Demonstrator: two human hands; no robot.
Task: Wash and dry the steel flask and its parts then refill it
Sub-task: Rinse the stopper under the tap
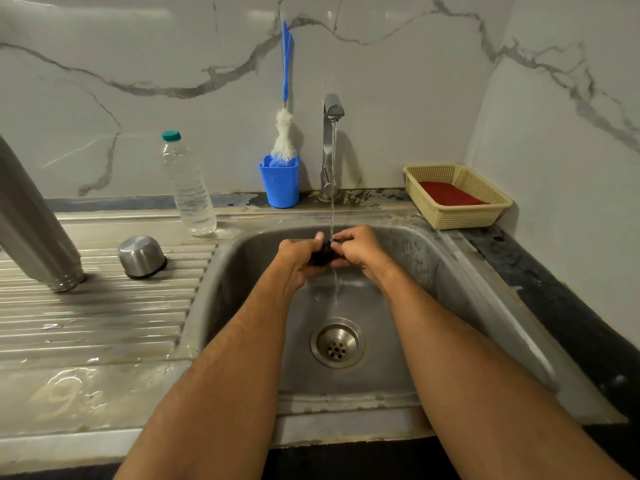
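Note:
My left hand (298, 259) and my right hand (356, 249) together hold a small black flask stopper (322, 254) over the sink basin (415, 258), under the running stream from the tap (331, 109). Most of the stopper is hidden by my fingers. The steel flask body (33, 220) stands upside down on the ribbed draining board at the left. Its steel cup lid (141, 256) rests upside down beside it.
A clear water bottle with a green cap (188, 188) stands behind the draining board. A blue cup (280, 183) holds a bottle brush (285, 133) left of the tap. A beige basket (457, 195) with a red cloth sits at the back right. The drain (337, 342) lies below my hands.

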